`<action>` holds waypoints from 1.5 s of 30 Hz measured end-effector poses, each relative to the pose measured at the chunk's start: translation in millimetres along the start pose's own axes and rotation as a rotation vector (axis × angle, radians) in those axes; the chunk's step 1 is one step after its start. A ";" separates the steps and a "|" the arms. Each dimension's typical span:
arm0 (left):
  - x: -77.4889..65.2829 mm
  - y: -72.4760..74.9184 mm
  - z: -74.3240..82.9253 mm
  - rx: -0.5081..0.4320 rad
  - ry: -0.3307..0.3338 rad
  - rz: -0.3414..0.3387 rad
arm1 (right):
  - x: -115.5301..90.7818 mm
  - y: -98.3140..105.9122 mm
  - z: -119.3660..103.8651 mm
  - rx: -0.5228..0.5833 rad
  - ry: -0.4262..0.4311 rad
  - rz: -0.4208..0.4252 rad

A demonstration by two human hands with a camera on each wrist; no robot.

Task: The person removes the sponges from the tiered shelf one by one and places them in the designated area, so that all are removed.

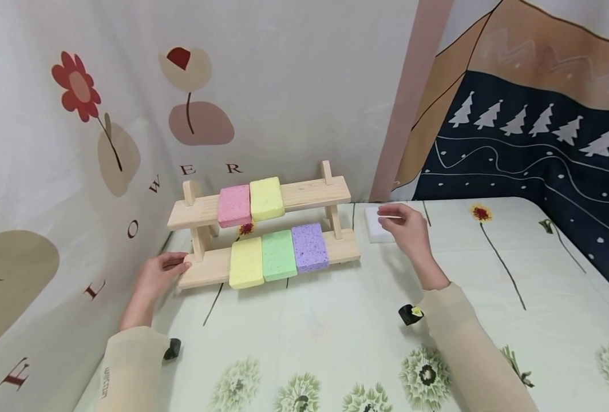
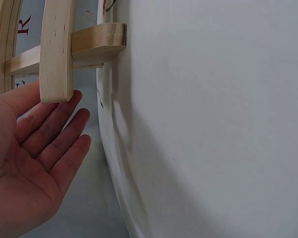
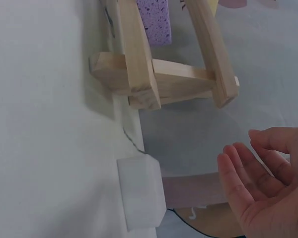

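Taking twelve o'clock as straight ahead of you, your right hand (image 1: 412,234) hangs with thumb and fingers apart, holding nothing. A flat white block (image 1: 375,233) lies on the table (image 1: 330,337) at its nine o'clock; the right wrist view shows a gap between them. This hand is much the nearer. Part of the block is hidden, so you cannot tell its long axis. Farther out at nine stands a two-tier pale wooden rack (image 1: 307,194), its length running roughly nine to three. Your left hand (image 1: 155,279) touches its lower shelf's left end; whether it pinches, you cannot tell.
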State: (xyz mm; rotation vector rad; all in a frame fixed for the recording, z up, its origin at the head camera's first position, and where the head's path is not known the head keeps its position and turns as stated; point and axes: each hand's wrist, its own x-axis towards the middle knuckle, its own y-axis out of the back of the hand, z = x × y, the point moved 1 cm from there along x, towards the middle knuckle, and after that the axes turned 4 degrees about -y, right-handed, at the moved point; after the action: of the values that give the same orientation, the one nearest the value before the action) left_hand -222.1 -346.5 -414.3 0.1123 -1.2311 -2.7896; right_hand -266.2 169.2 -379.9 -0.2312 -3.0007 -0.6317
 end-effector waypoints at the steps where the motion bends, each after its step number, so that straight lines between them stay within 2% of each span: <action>1: -0.1 -0.1 -0.4 0.002 -0.003 0.000 | -0.8 -0.7 -1.0 -0.002 0.007 0.000; 7: -0.1 -1.6 -2.8 0.008 -0.024 0.011 | -4.2 -5.1 -6.1 -0.011 0.040 0.002; 14: -0.7 -1.9 -3.6 -0.004 0.001 0.004 | -7.6 -11.0 -12.3 -0.010 0.057 -0.009; 27: -2.1 0.5 -2.8 0.005 0.005 -0.001 | -13.9 -19.9 -26.8 0.017 0.088 -0.028; 35: -1.3 1.4 -2.3 0.018 -0.019 0.004 | -16.1 -27.7 -39.6 0.034 0.111 -0.049; 45: 0.4 1.5 -1.0 0.018 -0.002 -0.003 | -14.2 -40.4 -52.0 0.055 0.147 -0.088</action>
State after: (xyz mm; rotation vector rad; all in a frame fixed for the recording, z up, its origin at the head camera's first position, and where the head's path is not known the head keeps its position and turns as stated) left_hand -222.4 -348.3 -413.8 0.1133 -1.2571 -2.7826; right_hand -256.8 109.7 -349.7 -0.0479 -2.8940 -0.5461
